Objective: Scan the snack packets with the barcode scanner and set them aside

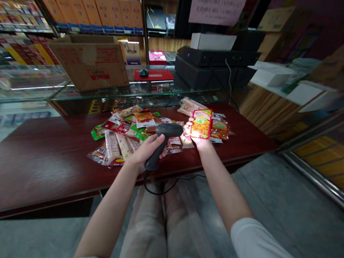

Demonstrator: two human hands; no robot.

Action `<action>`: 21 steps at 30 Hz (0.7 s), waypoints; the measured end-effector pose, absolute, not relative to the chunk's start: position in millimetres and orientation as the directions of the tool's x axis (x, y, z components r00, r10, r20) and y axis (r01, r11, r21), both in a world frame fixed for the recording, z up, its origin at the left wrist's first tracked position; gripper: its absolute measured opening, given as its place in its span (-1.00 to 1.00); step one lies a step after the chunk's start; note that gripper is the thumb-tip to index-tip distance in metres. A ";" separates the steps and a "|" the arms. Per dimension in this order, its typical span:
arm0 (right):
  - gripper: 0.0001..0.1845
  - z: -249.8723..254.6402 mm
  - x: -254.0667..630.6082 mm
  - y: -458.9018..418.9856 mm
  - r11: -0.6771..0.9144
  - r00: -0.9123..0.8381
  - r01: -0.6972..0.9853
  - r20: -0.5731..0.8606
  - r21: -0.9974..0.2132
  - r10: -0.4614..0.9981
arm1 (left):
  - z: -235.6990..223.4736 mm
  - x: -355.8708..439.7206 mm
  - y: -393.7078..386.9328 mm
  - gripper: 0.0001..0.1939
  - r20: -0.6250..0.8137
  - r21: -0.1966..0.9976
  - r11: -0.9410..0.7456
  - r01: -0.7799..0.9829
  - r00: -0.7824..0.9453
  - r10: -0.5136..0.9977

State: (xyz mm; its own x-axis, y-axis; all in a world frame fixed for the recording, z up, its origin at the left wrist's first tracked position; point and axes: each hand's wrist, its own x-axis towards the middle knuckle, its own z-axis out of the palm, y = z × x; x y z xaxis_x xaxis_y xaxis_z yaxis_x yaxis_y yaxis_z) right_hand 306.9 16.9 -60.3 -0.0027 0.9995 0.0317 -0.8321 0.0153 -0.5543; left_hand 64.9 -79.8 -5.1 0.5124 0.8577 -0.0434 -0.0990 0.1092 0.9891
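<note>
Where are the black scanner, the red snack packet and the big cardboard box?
Black barcode scanner (169, 129): head view, on its top end.
Red-edged snack packet (201, 124): head view, on the middle of its front.
Cardboard box (92, 65): head view, on its front side.

The barcode scanner (168, 130) is black, the snack packet (201, 124) red-edged yellow, the tabletop (44, 161) dark reddish-brown.

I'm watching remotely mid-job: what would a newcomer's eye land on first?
The black plastic barcode scanner in the left hand stands out at centre, beside the red-edged snack packet held in the right hand. Behind them, a heap of colourful snack packets spreads across the dark red wooden table.
</note>
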 end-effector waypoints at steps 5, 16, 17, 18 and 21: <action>-0.86 -59.1 304.0 14.9 0.068 0.024 -0.757 0.076 -0.649 0.997 | -4.1 65.2 -84.4 -0.30 -0.068 0.989 0.129 -0.075 0.542 0.838; -0.77 -48.7 386.4 8.6 0.090 0.456 0.636 0.467 -0.767 0.758 | 0.1 43.0 -82.0 -0.27 -0.071 0.996 0.088 -0.023 0.398 0.915; -0.77 -47.9 396.1 5.0 -0.005 0.443 0.719 0.453 -0.695 0.774 | 0.2 41.7 -82.3 -0.26 -0.075 0.995 0.092 -0.026 0.385 0.920; -0.76 -47.5 403.3 1.1 -0.089 0.436 0.769 0.417 -0.634 0.797 | 0.2 40.9 -82.8 -0.26 -0.081 0.995 0.099 -0.029 0.372 0.925; -0.73 -47.8 408.7 -11.3 -0.243 0.446 0.832 0.342 -0.499 0.827 | 0.2 40.2 -84.9 -0.24 -0.099 0.992 0.121 -0.040 0.354 0.930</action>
